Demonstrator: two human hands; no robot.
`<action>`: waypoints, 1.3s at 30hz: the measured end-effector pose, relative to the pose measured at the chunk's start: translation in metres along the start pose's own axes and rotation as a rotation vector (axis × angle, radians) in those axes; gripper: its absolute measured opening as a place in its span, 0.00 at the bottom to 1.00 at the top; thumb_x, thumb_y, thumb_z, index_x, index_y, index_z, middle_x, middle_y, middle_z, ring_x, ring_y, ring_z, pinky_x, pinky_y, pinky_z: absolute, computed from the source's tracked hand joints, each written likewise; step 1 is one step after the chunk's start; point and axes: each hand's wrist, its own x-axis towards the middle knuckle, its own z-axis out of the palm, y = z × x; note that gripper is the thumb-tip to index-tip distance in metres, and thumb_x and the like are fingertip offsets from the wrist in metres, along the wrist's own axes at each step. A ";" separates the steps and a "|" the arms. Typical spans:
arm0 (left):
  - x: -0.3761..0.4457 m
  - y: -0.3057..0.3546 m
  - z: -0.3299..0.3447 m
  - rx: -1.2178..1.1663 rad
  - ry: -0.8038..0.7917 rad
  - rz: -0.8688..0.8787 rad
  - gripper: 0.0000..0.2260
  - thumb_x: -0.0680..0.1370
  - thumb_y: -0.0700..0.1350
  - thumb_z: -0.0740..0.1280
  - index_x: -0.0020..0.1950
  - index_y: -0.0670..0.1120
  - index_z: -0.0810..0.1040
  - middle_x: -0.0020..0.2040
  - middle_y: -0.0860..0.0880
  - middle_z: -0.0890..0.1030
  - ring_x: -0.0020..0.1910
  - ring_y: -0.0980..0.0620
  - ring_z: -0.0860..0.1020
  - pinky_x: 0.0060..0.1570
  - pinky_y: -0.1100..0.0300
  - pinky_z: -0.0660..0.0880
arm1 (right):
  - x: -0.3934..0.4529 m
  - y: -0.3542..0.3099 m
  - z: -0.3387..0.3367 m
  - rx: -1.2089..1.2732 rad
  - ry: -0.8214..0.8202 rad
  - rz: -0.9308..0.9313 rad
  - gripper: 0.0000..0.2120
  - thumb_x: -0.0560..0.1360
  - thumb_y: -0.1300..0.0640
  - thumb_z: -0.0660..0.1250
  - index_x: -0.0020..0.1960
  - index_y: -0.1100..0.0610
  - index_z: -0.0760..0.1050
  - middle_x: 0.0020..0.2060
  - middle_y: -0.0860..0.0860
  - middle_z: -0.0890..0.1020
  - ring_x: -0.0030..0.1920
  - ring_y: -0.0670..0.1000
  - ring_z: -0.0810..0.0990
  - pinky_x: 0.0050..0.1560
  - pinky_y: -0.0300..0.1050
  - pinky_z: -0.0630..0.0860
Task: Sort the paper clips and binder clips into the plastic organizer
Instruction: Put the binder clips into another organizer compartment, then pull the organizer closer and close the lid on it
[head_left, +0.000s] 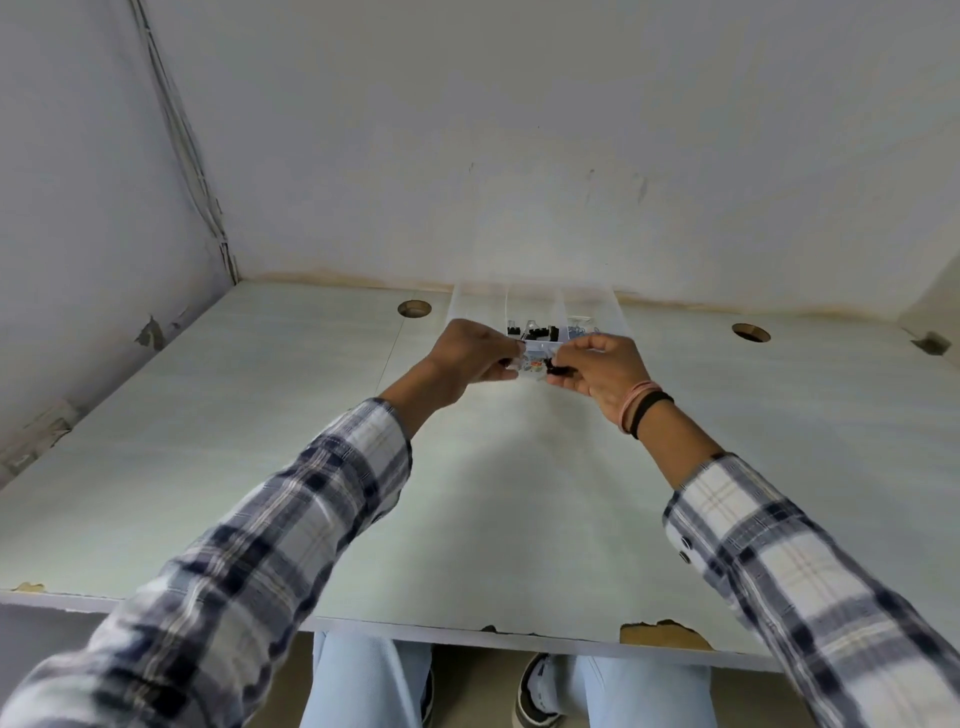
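Both your arms are stretched way out toward 12 o'clock. The clear plastic organizer (535, 312) sits at the far edge of the worktop (260, 441), right up against the back wall (519, 156), so there's no room behind it. Black binder clips (535, 329) are in its middle compartment, and what look like paper clips (582, 325) are in the compartment at 1 o'clock from them, though they're too small to be sure.

Your left hand (475, 358) has its fingers curled at the organizer's near edge; I can't tell what it's holding, if anything. Your right hand (597, 371) is pinching a small black binder clip (557, 370) at its fingertips, just in front of the organizer's near wall. A few more clips (532, 368) sit between your two hands, blurry.

Loads of bare worktop from the organizer back to you at 6 o'clock, and out to both sides. Two round cable holes, one at 10 o'clock (414, 308) and one at 2 o'clock (750, 332). The near edge is chipped at 5 o'clock (660, 631).
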 end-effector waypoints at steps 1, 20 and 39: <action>0.009 0.004 0.003 -0.018 0.023 -0.003 0.13 0.74 0.37 0.76 0.51 0.27 0.81 0.40 0.40 0.80 0.35 0.50 0.81 0.44 0.59 0.84 | 0.007 -0.004 0.001 0.012 0.032 -0.005 0.06 0.71 0.73 0.72 0.40 0.65 0.77 0.39 0.61 0.82 0.34 0.58 0.84 0.41 0.51 0.85; 0.072 0.017 0.007 0.452 0.474 0.171 0.06 0.72 0.36 0.64 0.36 0.42 0.77 0.36 0.42 0.78 0.36 0.43 0.77 0.39 0.55 0.75 | 0.086 -0.006 -0.011 -0.601 0.377 -0.364 0.08 0.73 0.64 0.65 0.47 0.66 0.82 0.46 0.58 0.85 0.49 0.56 0.82 0.52 0.43 0.77; -0.063 -0.070 -0.018 -0.080 0.455 -0.065 0.21 0.72 0.49 0.67 0.64 0.44 0.79 0.57 0.44 0.83 0.54 0.45 0.80 0.55 0.51 0.77 | -0.046 0.048 -0.050 -0.373 0.369 -0.052 0.25 0.77 0.54 0.65 0.72 0.58 0.69 0.70 0.57 0.73 0.68 0.57 0.73 0.65 0.48 0.70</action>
